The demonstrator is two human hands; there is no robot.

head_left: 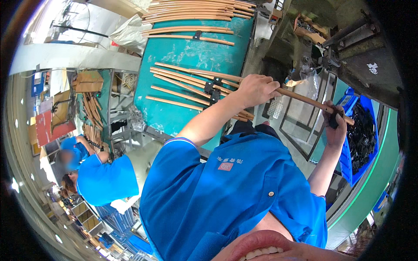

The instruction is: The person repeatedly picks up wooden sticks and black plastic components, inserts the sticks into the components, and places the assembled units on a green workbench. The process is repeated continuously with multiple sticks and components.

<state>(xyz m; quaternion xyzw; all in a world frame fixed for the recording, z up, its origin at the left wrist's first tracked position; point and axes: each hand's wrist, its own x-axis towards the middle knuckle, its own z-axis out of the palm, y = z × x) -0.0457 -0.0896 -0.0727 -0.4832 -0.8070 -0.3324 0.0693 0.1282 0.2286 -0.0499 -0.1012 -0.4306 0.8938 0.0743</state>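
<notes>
While both hands work just right of the teal table [183, 52], a brown wood-look rod [305, 99] spans b/w them, held slantwise off the table's right edge. L hand [257, 90] is clenched round the rod near that edge, fingers curled over; rod seems to run on leftward over the tabletop, but can't tell for sure, since other rods overlap there. R hand [337, 126], farther right of the table, grasps the rod near its end, w/ a small black fitting [334, 120] at the fingers, partly hidden; can't tell if it's fixed on the rod.

On the table's near half: approx. half a dozen loose rods [174, 103] side by side, some w/ black clips [215, 96] on. On its far end: a bigger batch of similar rods [187, 17], one w/ a black clip.

Well right of the table: blue bin [345, 165] full of black plastic pcs [362, 135]. Off the table's far right: open cardboard box [314, 38] w/ small parts. Left of the table: co-worker in blue shirt [109, 180], bent over, near more rods [91, 111].
</notes>
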